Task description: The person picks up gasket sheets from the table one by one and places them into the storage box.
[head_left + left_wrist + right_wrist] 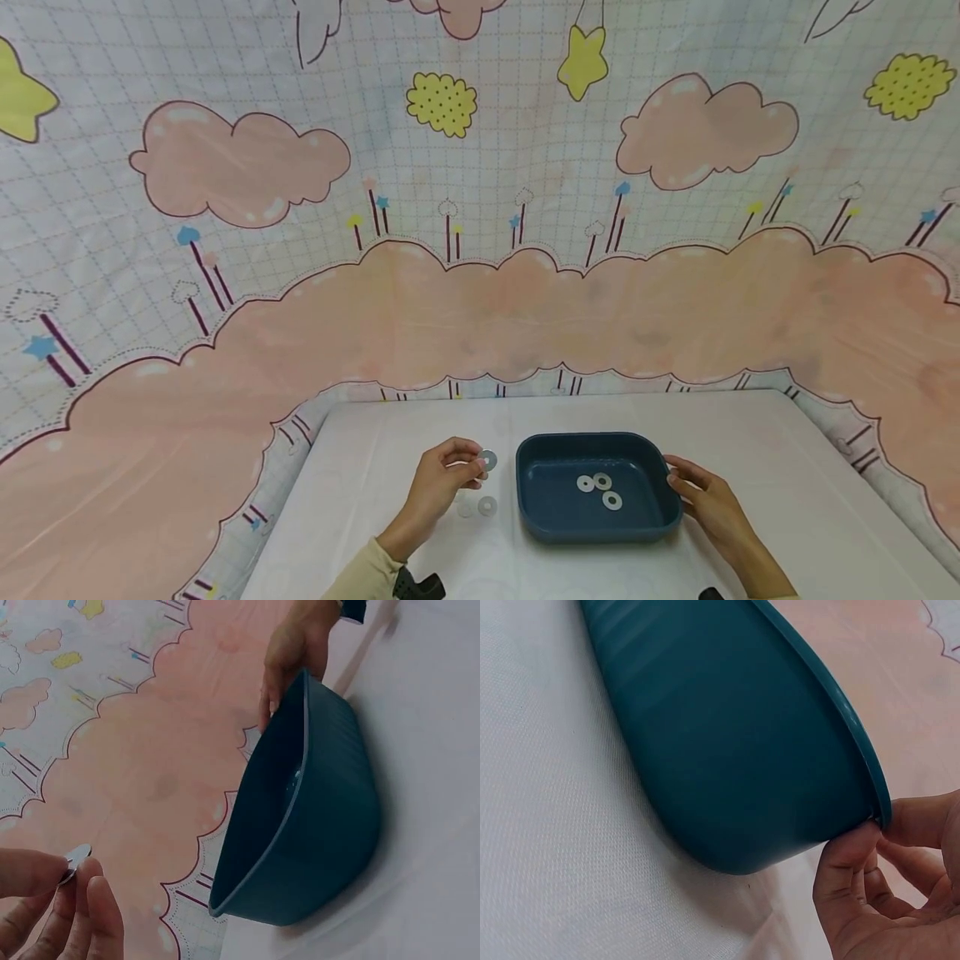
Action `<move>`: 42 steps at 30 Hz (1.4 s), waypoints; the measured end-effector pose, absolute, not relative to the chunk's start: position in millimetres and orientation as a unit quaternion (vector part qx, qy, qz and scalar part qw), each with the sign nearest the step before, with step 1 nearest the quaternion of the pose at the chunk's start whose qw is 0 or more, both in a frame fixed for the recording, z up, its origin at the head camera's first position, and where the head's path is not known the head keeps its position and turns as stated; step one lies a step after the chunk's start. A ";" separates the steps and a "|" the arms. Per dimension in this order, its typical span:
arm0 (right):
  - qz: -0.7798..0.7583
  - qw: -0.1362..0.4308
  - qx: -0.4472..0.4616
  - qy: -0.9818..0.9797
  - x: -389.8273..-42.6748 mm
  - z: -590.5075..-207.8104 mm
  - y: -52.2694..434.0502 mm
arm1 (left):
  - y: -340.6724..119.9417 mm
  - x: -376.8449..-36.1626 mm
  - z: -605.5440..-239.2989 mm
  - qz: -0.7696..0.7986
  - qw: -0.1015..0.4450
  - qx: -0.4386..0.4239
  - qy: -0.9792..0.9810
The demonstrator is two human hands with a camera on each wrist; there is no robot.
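Washer [489, 458] is in my left hand [438, 483], pinched by its edge between thumb and fingertips, just above the white table [375, 467]. It stands nearly upright in the head view, its flat face with the hole turned toward me; being round, it has no long axis. In the left wrist view, I see it almost edge-on, tilted, only a thin silver rim [75, 859] between my fingers [90, 900]. Two more washers [477, 506] lie flat on the table below it, at 6 o'clock from it. At 3 o'clock from the held washer sits the blue tray [570, 527], its long axis running from 9 to 3 o'clock. Three washers [600, 488] lie flat inside it. My right hand [708, 500] grips the tray's right rim, with the thumb [847, 862] touching the edge and the fingers curled beside it.
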State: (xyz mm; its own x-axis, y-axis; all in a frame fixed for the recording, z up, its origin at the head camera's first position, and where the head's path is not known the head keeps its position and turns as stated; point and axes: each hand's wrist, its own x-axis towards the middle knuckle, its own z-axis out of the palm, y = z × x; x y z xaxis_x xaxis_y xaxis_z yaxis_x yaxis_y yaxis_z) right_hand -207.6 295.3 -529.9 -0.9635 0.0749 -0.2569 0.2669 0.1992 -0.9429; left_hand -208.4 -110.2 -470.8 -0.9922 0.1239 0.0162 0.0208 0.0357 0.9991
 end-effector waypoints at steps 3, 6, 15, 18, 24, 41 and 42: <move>-0.624 0.077 0.112 0.770 -208.0 -530.3 295.1 | -101.6 -210.3 -466.8 0.694 0.040 0.062 0.716; -0.624 0.077 0.115 0.769 -208.1 -530.9 294.8 | -94.2 -211.9 -466.0 0.698 0.045 0.068 0.712; -0.629 0.075 0.117 0.765 -207.7 -530.1 294.6 | -72.7 -216.6 -463.4 0.702 0.060 0.099 0.703; -0.629 0.074 0.117 0.765 -207.5 -529.8 294.4 | -64.5 -219.0 -461.9 0.698 0.069 0.108 0.704; -0.628 0.072 0.117 0.766 -208.5 -530.2 294.7 | -46.7 -223.2 -458.6 0.682 0.077 0.116 0.718; -0.628 0.067 0.116 0.766 -207.9 -530.5 293.8 | -3.3 -235.6 -467.2 0.688 0.119 0.119 0.706; -0.628 0.066 0.117 0.766 -207.8 -530.4 293.8 | -1.2 -235.6 -468.4 0.687 0.120 0.119 0.707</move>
